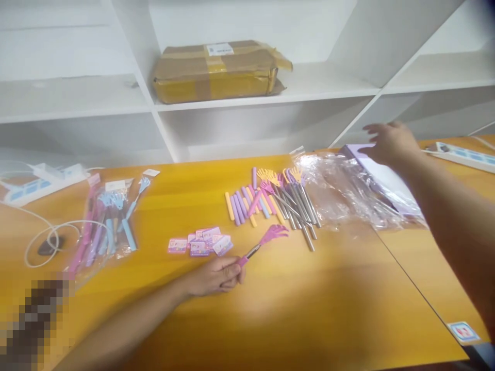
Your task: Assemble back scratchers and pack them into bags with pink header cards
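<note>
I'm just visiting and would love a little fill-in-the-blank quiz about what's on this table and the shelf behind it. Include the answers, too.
The hand-shaped scratcher in the left hand is mostly ____ in colour.
The small printed cards lie nearer to the ____ hand.
In this view, the clear plastic bags lie to the ____ of the loose metal rods.
The shelf bearing the taped box is ____ in colour.

Missing words: pink; left; right; white.

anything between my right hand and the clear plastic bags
Nothing visible blocks the way from the right hand, raised at the far side, to the clear plastic bags. The left hand, with the pink scratcher, is off to the left.
</note>
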The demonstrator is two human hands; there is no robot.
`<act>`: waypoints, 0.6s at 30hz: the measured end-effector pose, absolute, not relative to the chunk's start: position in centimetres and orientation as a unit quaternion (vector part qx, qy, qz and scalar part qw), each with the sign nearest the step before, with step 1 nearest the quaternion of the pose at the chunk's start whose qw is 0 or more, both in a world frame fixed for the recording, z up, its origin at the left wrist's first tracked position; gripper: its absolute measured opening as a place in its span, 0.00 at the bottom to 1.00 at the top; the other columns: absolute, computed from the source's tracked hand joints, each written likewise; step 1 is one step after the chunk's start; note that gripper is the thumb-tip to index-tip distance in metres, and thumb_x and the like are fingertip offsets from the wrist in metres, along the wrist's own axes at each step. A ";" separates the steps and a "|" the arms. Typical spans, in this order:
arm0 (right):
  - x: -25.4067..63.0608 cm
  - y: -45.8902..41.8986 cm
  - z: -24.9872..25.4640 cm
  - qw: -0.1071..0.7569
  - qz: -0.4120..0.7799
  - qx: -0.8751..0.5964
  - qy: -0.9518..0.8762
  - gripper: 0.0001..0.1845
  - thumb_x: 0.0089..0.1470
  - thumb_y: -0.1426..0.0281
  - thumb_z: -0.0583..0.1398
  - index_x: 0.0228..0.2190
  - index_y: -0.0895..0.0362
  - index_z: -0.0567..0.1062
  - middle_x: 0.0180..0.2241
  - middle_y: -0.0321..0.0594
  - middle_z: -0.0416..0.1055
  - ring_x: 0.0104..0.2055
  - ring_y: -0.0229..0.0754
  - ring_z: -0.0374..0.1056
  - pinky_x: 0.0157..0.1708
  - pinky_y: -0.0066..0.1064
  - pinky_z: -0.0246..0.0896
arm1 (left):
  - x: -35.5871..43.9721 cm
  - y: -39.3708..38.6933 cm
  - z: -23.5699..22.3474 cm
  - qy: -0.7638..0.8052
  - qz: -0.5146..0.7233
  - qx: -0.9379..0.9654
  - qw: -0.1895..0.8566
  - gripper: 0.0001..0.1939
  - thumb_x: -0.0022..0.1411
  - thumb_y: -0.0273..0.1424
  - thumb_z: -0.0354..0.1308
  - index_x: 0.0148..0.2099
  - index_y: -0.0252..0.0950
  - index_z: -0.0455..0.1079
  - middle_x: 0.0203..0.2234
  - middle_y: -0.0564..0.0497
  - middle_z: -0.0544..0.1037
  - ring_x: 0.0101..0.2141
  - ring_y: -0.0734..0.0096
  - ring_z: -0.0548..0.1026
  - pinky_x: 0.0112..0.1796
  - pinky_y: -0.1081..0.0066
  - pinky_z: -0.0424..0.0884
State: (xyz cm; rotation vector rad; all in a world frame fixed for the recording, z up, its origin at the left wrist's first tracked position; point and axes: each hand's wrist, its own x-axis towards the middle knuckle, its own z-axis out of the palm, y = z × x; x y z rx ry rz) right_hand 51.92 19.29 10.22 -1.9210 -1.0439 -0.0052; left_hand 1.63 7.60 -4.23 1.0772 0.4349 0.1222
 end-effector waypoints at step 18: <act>22.8 0.9 -4.5 0.425 0.621 -0.511 -0.416 0.36 0.61 0.36 0.59 0.22 0.52 0.59 0.19 0.29 0.47 0.22 0.36 0.44 0.23 0.33 0.44 | 2.4 6.1 -5.2 0.284 0.137 0.925 0.214 0.19 0.82 0.35 0.41 0.46 0.36 0.72 0.34 0.44 0.77 0.33 0.62 0.74 0.34 0.67 0.67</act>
